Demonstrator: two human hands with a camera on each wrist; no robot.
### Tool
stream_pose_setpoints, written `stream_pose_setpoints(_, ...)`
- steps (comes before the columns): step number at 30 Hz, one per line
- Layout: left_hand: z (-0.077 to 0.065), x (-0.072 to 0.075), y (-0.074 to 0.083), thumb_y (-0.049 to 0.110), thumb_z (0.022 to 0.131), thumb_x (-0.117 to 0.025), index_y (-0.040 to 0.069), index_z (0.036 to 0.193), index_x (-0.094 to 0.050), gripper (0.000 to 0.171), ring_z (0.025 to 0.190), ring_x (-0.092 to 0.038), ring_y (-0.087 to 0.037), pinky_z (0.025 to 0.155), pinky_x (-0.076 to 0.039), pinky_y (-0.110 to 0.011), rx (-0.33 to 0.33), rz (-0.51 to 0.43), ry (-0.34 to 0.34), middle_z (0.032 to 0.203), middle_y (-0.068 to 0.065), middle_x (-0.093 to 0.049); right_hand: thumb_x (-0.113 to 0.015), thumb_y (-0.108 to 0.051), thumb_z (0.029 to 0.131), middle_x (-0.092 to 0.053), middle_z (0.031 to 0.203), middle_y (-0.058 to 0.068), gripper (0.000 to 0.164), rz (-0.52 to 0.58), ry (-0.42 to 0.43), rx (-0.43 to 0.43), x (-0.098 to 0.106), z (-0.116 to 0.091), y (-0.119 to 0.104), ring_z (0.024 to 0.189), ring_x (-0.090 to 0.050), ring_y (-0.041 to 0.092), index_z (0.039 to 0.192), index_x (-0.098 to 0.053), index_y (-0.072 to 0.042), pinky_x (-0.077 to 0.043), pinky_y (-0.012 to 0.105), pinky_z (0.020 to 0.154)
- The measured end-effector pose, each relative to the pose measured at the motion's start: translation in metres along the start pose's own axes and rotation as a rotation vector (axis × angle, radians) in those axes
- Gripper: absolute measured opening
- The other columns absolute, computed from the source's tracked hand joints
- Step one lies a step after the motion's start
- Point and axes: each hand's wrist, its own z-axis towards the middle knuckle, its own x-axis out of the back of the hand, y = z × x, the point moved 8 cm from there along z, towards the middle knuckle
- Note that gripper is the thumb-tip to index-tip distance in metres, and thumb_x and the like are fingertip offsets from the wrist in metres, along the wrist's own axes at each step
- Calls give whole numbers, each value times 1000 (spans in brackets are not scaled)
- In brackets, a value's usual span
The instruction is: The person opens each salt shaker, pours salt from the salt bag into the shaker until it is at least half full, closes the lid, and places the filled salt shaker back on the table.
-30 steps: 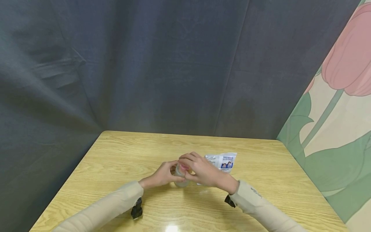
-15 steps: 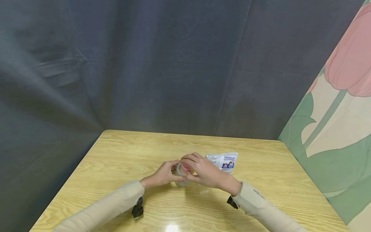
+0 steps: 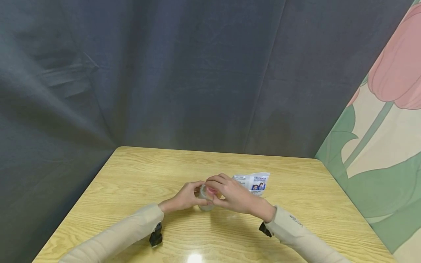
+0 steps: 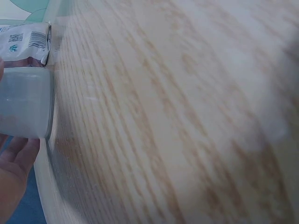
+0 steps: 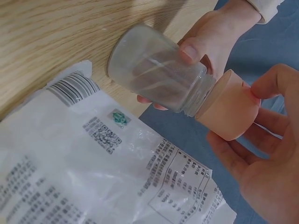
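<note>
A clear glass jar [image 5: 149, 67] with a threaded neck stands on the wooden table, and my left hand [image 3: 184, 198] grips its side. In the right wrist view, the left thumb lies near the jar's shoulder. My right hand [image 3: 231, 193] holds a peach-coloured screw cap [image 5: 229, 109] by its sides, thumb opposite fingers. The cap sits at the jar's mouth, with threads of the neck showing below its edge. In the left wrist view, the lower part of the jar [image 4: 25, 100] appears at the left edge, above the left fingers [image 4: 28, 154].
Right behind the jar, a white printed plastic pouch [image 3: 258, 184] lies on the wooden table [image 3: 158, 164], partly hidden by the right hand. A dark curtain [image 3: 197, 73] hangs past the table's far edge. On the right is a wall with a tulip picture [image 3: 394, 65].
My right hand and the cap have shifted very slightly to the right, and a little more of the jar's top shows. The left hand keeps its grip on the jar.
</note>
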Motion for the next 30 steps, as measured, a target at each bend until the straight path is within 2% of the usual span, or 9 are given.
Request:
stream_pose_setpoints(12,0,1,0,16,88,-78,3,133,-57,51,109,-64,-17,90,-53,-28,5,-12,-6,122,-6,-65,-63,-17,93,-62,126,6,34,26,-32,-15,0,-2,0,113,-56,20,125,-65,-4,-52,35,92)
stream_pose_setpoints(15,-3,2,12,12,87,-77,0,132,-57,50,109,-63,-21,91,-53,-33,2,-12,-4,122,-10,-65,-64,-18,93,-62,127,7,35,31,-40,-15,0,-3,-1,113,-56,20,126,-64,-4,-52,35,91)
stream_pose_setpoints(18,-3,1,13,6,86,-77,-3,131,-57,50,110,-63,-26,92,-53,-39,3,-13,-1,122,-13,-64,-63,-18,94,-62,127,7,36,27,-46,-8,0,-4,-2,113,-56,20,127,-64,-4,-52,35,92)
stream_pose_setpoints(20,-3,1,10,7,86,-77,-3,131,-57,50,111,-63,-27,92,-53,-39,9,-16,-5,123,-13,-64,-63,-18,94,-62,127,7,36,24,-42,-2,0,-4,-2,113,-56,20,127,-64,-4,-52,34,92)
stream_pose_setpoints(22,-1,-1,-1,9,86,-78,0,133,-56,52,111,-63,-26,92,-53,-37,17,-19,-8,124,-11,-64,-62,-17,94,-62,126,7,36,25,-34,6,1,-5,-2,113,-56,19,127,-64,-3,-52,34,91)
stream_pose_setpoints(30,-1,0,-3,17,88,-77,3,134,-56,52,112,-63,-22,92,-53,-33,12,-38,-21,125,-9,-63,-62,-17,94,-63,125,6,34,30,-8,18,2,-8,-2,110,-57,18,126,-65,-4,-53,31,89)
